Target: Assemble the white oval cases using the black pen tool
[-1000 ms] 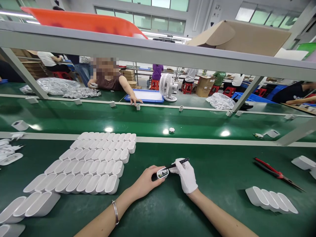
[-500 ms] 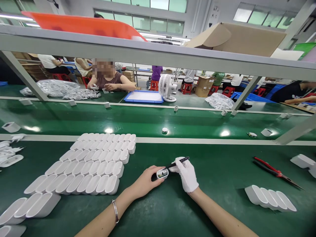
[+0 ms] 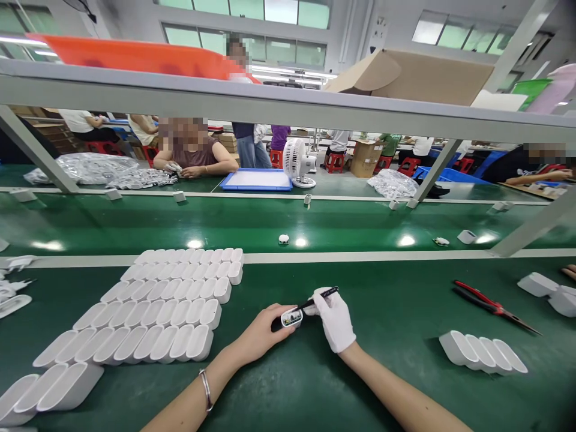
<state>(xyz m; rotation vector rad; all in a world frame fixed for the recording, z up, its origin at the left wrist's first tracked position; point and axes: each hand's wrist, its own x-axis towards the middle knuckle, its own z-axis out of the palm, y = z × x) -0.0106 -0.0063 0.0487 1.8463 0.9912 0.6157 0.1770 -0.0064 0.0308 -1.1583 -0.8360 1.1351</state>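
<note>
My bare left hand [image 3: 261, 333] grips a small white charger housing [image 3: 291, 317] just above the green table, open end facing me. My right hand [image 3: 335, 318], in a white glove, holds a thin black pen-like tool [image 3: 320, 297] whose tip reaches into the housing. To the left, several rows of identical white housings [image 3: 166, 306] lie side by side on the mat. A short row of three housings [image 3: 483, 353] lies to the right of my right forearm.
Red-handled pliers [image 3: 488, 306] lie at the right. More white parts [image 3: 544, 291] sit at the far right edge. A green conveyor belt [image 3: 270, 222] carries small parts past. Across it, seated people work beside a blue tray [image 3: 256, 179] and a white fan [image 3: 294, 162]. A grey shelf [image 3: 288, 105] spans overhead.
My hands stay together on the housing. Parts on the conveyor have drifted left. The person opposite pulled an arm back from the belt, and another person now stands behind them.
</note>
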